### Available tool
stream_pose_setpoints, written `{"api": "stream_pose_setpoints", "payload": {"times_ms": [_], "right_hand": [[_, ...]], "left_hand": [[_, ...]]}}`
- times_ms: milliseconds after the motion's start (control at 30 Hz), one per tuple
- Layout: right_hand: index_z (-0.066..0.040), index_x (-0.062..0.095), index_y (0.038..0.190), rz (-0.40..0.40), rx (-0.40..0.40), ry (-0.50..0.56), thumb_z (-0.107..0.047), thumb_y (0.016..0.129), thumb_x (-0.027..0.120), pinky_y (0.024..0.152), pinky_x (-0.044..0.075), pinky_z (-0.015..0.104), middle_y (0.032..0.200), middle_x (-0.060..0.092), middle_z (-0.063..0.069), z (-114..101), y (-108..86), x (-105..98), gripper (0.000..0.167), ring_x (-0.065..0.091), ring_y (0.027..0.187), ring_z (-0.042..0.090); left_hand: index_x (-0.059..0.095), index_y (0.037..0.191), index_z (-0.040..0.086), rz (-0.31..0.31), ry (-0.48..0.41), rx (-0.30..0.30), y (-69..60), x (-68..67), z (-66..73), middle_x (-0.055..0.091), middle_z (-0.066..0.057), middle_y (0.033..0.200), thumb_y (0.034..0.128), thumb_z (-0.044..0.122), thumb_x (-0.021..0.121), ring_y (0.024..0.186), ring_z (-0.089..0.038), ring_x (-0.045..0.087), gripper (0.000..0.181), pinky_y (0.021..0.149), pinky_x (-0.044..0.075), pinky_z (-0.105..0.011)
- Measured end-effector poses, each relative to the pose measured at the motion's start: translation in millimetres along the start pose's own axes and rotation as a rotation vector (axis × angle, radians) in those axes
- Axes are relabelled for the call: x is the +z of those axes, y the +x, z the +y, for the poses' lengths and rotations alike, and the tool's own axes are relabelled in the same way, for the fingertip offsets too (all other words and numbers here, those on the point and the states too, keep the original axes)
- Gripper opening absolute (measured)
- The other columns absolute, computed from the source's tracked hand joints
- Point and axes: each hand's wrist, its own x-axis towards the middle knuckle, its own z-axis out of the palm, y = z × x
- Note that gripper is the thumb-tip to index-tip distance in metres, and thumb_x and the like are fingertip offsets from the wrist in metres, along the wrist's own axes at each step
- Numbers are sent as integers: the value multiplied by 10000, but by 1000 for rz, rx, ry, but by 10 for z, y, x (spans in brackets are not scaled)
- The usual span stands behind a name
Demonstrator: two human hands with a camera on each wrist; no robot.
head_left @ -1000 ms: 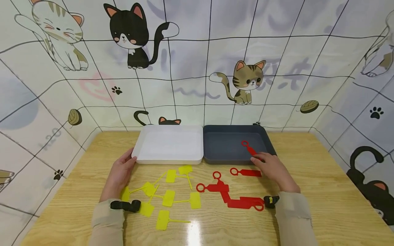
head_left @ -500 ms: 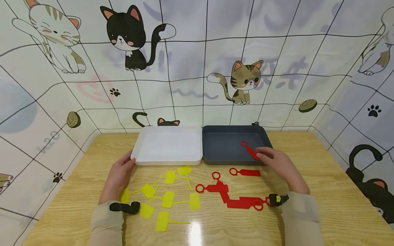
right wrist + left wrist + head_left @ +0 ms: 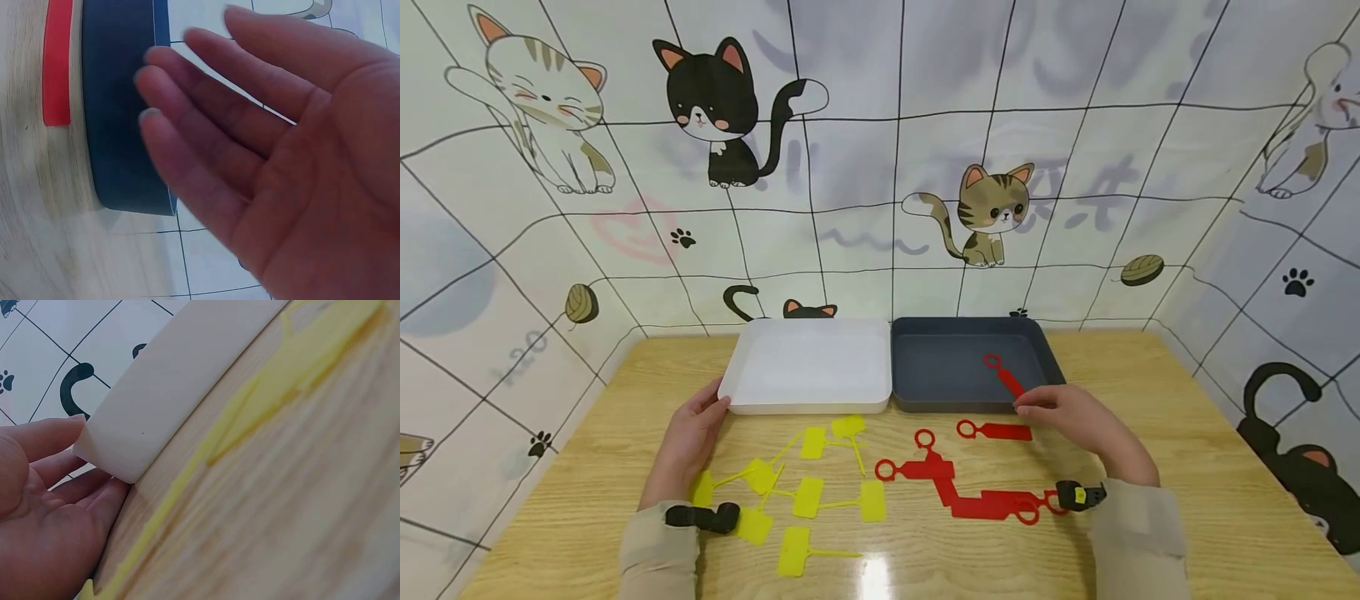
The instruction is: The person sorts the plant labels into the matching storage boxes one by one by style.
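Observation:
My left hand [image 3: 687,429] holds the front left corner of the white tray [image 3: 808,408], thumb at the rim and fingers around the corner, as the left wrist view [image 3: 56,506] shows. In the dark grey tray [image 3: 955,406], a red tag with a ring at one end [image 3: 1004,375] lies slantwise. Over that tray's front right edge is my right hand [image 3: 1086,427], its fingers loosely bent with nothing in them in the right wrist view [image 3: 269,144]. Just in front of the dark tray lies another red ring tag [image 3: 1006,432].
Several more red ring tags [image 3: 972,507] overlap on the wooden table [image 3: 925,567]. Yellow T-shaped plant labels [image 3: 807,497] are scattered left of them, some overlapping. A cat-patterned cloth wall [image 3: 850,167] stands behind the trays and along both sides.
My right hand has drawn away from the red tag in the dark tray, first rightward, then towards the tray's front edge. The left hand stays at the white tray. The head view tilts slightly.

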Motion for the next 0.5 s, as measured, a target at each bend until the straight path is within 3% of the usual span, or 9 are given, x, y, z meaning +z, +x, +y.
{"api": "stream_pose_setpoints", "payload": {"times_ms": [267,500], "right_hand": [[-3,531,1190,-141,64,106,-222,827,631,685,475,361,960,598,64,30,39,109,436,563,793,197],[-5,538,1150,-132,82,46,-154,773,684,490,390,303,701,509,48,29,81,206,431,477,548,191]], "left_hand": [[204,1415,41,-11,-14,-1,10,-6,3,151,-103,1471,918,154,495,1318,-180,194,587,1015,240,-253],[217,1418,68,10,-13,-29,8,-10,3,160,-75,1472,918,155,499,1317,-158,197,581,1013,239,-241]]}}
